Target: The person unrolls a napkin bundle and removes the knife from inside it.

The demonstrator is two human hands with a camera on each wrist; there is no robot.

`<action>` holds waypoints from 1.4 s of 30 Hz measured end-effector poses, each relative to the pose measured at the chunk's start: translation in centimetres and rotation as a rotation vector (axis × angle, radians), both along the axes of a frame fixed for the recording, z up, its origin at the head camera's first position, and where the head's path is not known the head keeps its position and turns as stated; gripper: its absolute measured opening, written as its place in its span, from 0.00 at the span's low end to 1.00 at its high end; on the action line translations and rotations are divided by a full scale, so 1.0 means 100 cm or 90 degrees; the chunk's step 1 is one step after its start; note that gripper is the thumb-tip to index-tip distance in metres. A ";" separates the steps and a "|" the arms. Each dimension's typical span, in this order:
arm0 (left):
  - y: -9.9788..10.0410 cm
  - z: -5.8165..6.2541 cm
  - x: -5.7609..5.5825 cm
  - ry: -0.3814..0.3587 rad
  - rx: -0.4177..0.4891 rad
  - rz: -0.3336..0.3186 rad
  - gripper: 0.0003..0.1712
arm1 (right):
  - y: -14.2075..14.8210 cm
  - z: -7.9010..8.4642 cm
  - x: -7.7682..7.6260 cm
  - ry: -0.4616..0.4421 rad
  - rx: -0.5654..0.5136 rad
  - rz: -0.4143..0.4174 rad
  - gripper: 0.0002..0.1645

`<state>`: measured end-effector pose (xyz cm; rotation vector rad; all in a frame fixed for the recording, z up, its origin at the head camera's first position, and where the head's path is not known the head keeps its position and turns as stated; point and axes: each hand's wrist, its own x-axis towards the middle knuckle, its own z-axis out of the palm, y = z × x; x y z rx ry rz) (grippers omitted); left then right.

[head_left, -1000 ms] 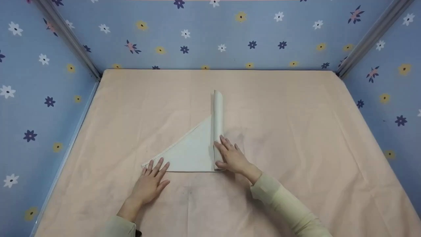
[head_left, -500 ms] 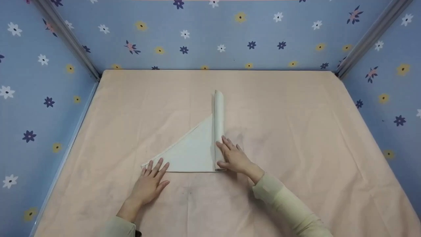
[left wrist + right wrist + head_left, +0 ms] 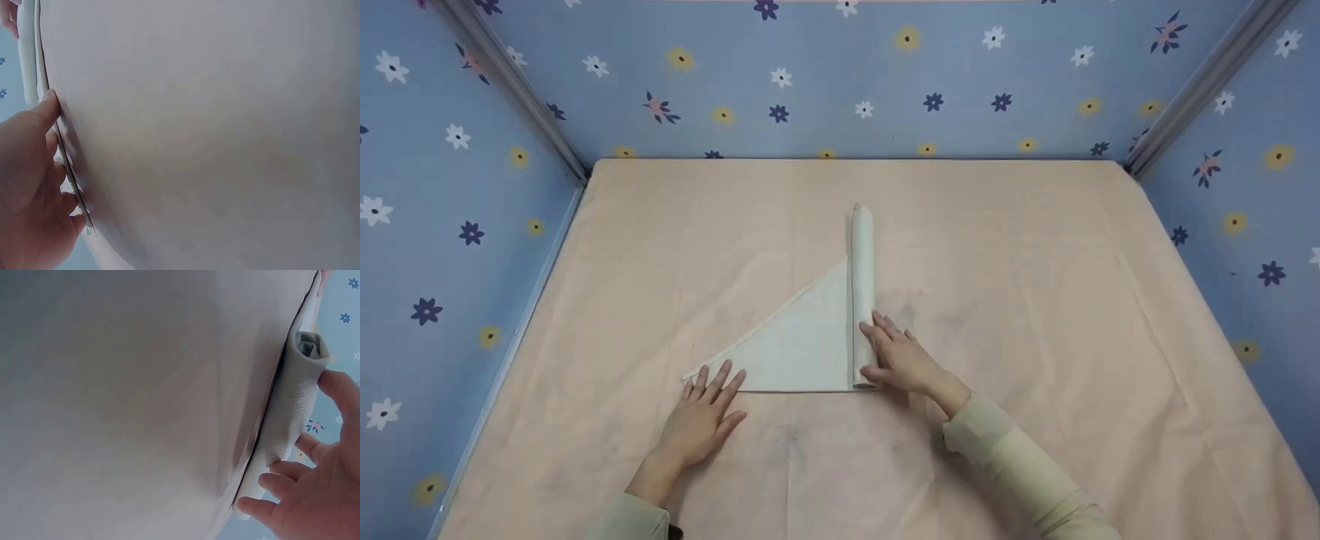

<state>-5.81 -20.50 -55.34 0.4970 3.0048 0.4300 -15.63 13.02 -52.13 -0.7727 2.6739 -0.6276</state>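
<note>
A pale, greenish-white cloth [image 3: 802, 330] lies on the table, its flat part tapering to a point at the left. Along its right side the cloth forms an upright roll [image 3: 863, 262], whose coiled near end shows in the right wrist view. My left hand [image 3: 697, 424] rests with spread fingers on the cloth's left corner, thumb on the table cover. On the lower half of the roll, my right hand [image 3: 906, 364] lays its extended fingers and thumb against the top and right side. In the right wrist view its fingertips touch the roll [image 3: 289, 399].
A peach cover [image 3: 997, 247] with creases spreads over the table. Blue flowered walls [image 3: 840, 82] stand at the back and both sides, with grey posts [image 3: 1207, 90] at the corners.
The roll has shifted slightly to the right along with my right hand, and a little more flat cloth shows left of it. My left hand has stayed in place.
</note>
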 end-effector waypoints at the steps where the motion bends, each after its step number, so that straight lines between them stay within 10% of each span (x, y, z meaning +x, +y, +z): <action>1: 0.000 0.000 0.000 0.001 -0.001 0.000 0.33 | 0.001 0.000 0.000 0.000 0.000 0.001 0.44; 42: 0.001 0.000 0.000 -0.003 -0.004 0.002 0.34 | -0.030 0.005 0.005 0.115 -0.001 0.038 0.44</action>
